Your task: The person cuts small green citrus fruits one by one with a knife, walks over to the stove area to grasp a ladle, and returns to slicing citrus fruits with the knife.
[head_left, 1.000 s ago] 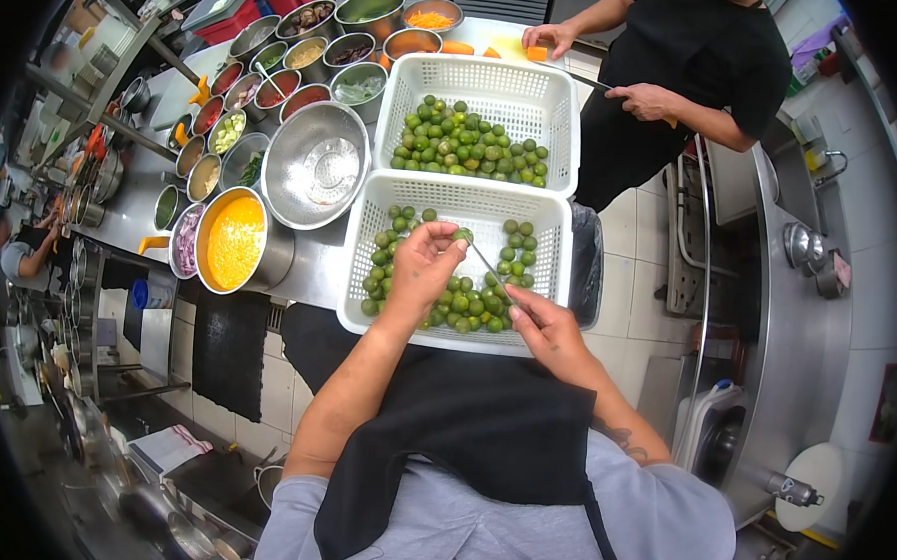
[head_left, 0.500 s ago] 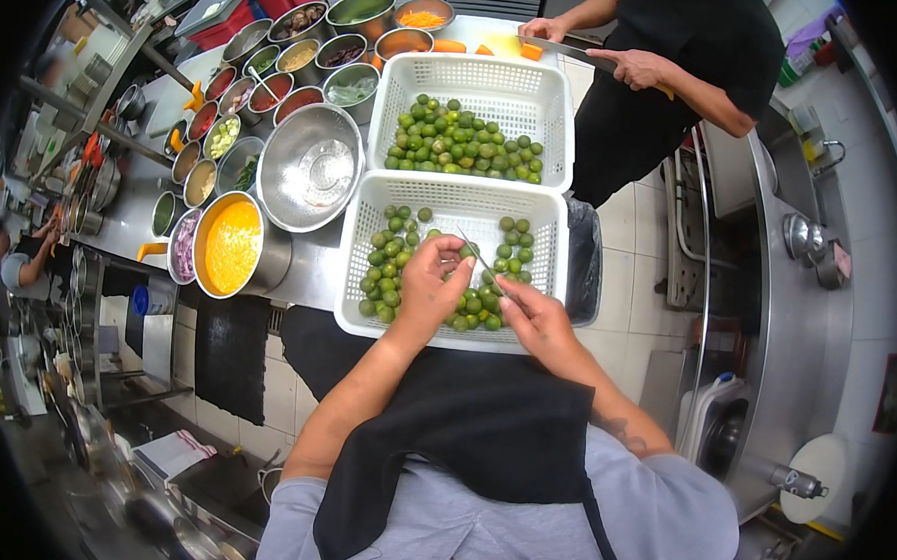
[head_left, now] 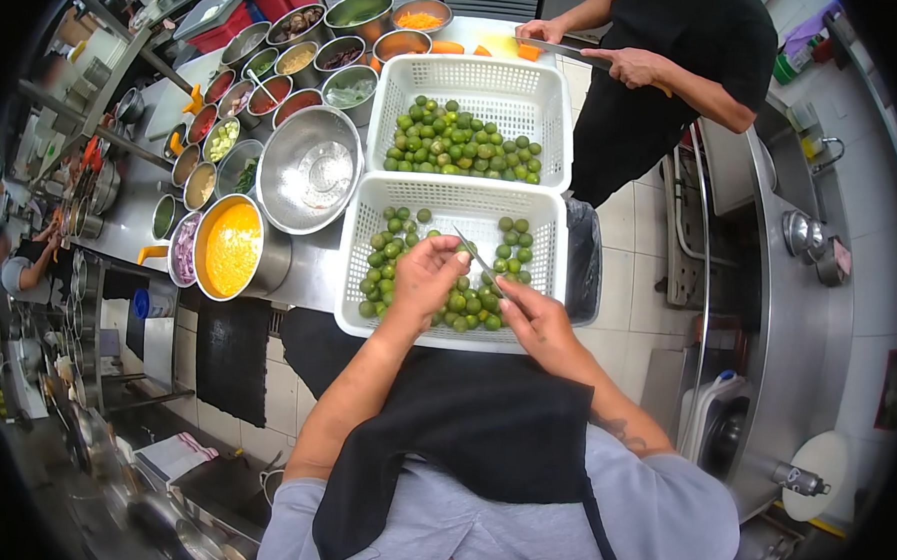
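Green fruit [head_left: 463, 249], mostly concealed by pinching fingers of the left hand [head_left: 431, 271], sits above the near white basket [head_left: 347, 266]; the right hand [head_left: 533, 310] grips a small knife [head_left: 478, 256], its handle largely hidden.

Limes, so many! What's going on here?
The left hand holds a lime, and the right hand holds a small knife with its blade right at it. They are over the near basket, where more limes lie. The far basket has limes too. Nearby, another person has a longer knife close to an orange chunk.
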`<state>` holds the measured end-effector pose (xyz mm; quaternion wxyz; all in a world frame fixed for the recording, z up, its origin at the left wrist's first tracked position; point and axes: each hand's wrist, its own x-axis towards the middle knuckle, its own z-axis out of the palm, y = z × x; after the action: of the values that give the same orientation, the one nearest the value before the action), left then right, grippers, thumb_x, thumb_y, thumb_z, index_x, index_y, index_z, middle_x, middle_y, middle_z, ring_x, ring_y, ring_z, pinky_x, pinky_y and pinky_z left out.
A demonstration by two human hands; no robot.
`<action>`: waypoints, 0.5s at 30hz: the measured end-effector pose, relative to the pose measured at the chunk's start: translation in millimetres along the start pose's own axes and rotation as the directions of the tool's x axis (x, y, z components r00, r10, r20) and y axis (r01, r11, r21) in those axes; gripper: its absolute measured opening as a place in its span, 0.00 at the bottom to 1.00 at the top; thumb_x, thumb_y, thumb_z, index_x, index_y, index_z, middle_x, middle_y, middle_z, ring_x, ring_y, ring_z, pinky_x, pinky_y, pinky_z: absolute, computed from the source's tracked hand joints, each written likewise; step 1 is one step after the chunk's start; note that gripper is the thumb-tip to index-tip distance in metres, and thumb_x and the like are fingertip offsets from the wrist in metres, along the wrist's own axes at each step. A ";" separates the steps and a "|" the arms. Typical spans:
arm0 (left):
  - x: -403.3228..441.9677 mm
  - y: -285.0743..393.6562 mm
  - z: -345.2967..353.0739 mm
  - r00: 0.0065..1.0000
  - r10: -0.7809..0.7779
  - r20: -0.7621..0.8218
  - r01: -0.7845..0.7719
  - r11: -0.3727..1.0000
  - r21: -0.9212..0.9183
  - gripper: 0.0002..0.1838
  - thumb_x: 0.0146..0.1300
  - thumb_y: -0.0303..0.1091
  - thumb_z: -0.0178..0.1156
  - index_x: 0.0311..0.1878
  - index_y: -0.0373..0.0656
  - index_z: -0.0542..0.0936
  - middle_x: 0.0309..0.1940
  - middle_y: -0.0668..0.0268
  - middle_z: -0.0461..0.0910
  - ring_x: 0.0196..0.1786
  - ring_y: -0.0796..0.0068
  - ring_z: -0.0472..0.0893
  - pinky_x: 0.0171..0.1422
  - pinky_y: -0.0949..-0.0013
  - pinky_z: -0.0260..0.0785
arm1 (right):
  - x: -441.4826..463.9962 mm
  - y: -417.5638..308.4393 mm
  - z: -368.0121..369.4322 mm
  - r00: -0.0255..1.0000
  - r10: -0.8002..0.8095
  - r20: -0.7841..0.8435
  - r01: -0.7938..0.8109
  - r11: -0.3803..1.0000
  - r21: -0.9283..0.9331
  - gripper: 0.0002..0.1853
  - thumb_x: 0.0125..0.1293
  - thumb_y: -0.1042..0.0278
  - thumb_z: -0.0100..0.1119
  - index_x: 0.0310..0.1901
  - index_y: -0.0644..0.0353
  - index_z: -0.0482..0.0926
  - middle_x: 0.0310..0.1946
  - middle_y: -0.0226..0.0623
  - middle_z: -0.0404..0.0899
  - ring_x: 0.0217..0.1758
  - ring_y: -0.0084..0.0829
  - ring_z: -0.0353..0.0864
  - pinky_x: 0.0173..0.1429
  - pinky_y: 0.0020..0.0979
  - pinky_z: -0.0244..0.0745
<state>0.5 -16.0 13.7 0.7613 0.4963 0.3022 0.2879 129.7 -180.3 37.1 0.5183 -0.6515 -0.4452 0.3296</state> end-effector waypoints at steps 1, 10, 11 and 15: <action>2.2 1.7 -0.2 0.999 -0.028 -0.023 0.027 1.000 -0.012 0.12 0.68 0.23 0.64 0.52 0.33 0.76 0.41 0.64 0.82 0.42 0.78 0.82 0.51 0.72 0.79 | 0.2 1.6 -0.1 1.000 -0.001 -0.003 0.001 1.000 -0.001 0.17 0.73 0.72 0.58 0.61 0.68 0.77 0.49 0.52 0.84 0.48 0.35 0.86 0.52 0.30 0.77; 23.1 7.6 -3.0 0.996 0.070 -0.047 -0.067 0.996 0.058 0.13 0.66 0.24 0.65 0.52 0.34 0.77 0.40 0.64 0.82 0.41 0.77 0.82 0.48 0.73 0.78 | -10.9 3.9 -10.1 0.996 0.085 0.012 -0.085 0.994 0.065 0.18 0.73 0.72 0.58 0.62 0.67 0.76 0.50 0.49 0.84 0.48 0.29 0.84 0.53 0.28 0.76; 35.0 12.8 -3.6 0.994 0.100 -0.043 -0.094 0.986 0.139 0.14 0.66 0.24 0.65 0.53 0.34 0.76 0.39 0.63 0.82 0.41 0.77 0.82 0.47 0.73 0.78 | -13.7 3.9 -14.2 0.991 0.135 0.008 -0.135 0.987 0.091 0.18 0.74 0.72 0.58 0.63 0.66 0.76 0.51 0.45 0.84 0.48 0.26 0.83 0.53 0.27 0.76; 93.6 33.5 -0.3 0.952 0.304 0.029 -0.295 0.890 0.348 0.18 0.66 0.25 0.65 0.56 0.32 0.76 0.39 0.63 0.83 0.40 0.76 0.82 0.45 0.74 0.77 | -14.7 -9.9 -26.6 0.980 0.188 -0.060 -0.182 0.979 0.093 0.19 0.75 0.73 0.57 0.64 0.65 0.76 0.52 0.37 0.83 0.49 0.20 0.80 0.53 0.23 0.75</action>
<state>56.6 64.7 28.4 0.6038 0.6599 0.2780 0.3502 145.4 -203.4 52.8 0.5282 -0.6778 -0.3500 0.3729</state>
